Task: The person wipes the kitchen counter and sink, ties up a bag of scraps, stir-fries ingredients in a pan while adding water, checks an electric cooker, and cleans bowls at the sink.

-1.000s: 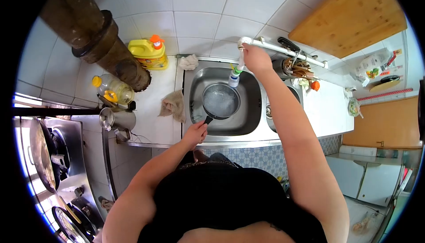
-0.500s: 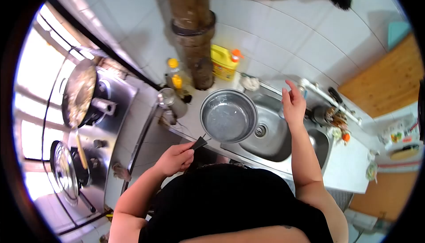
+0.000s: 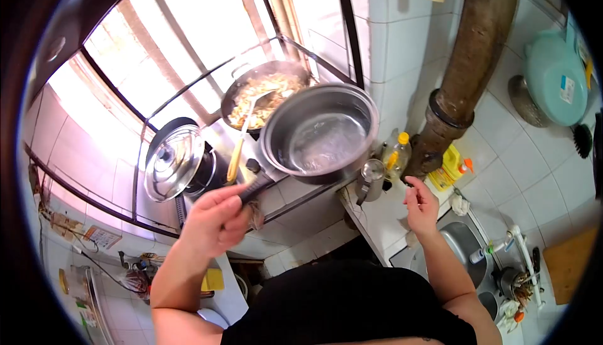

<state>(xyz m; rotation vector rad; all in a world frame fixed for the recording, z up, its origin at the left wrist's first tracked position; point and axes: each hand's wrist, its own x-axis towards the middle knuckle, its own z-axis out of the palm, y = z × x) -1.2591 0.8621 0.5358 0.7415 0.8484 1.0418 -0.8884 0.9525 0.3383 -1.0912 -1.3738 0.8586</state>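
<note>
My left hand (image 3: 221,219) is closed around the black handle of a metal saucepan (image 3: 319,134) with clear water in it. The saucepan is held up in the air near the stove's right side, partly in front of a wok (image 3: 262,97). Sliced food fills the wok, and a spatula with a yellow handle (image 3: 236,156) rests in it. My right hand (image 3: 421,205) hangs over the counter by the sink, fingers apart and holding nothing. Left of the wok, a pan with a glass lid (image 3: 176,161) sits on the stove.
A metal pitcher (image 3: 370,181), an oil bottle (image 3: 398,155) and a yellow jug (image 3: 447,168) stand on the counter by a brown pipe (image 3: 480,37). The sink (image 3: 463,244) is at the lower right. Black metal bars run behind the stove.
The view has swung left from the sink to the stove. My left hand has lifted the saucepan out of the sink and carried it left. My right hand has come away from the faucet.
</note>
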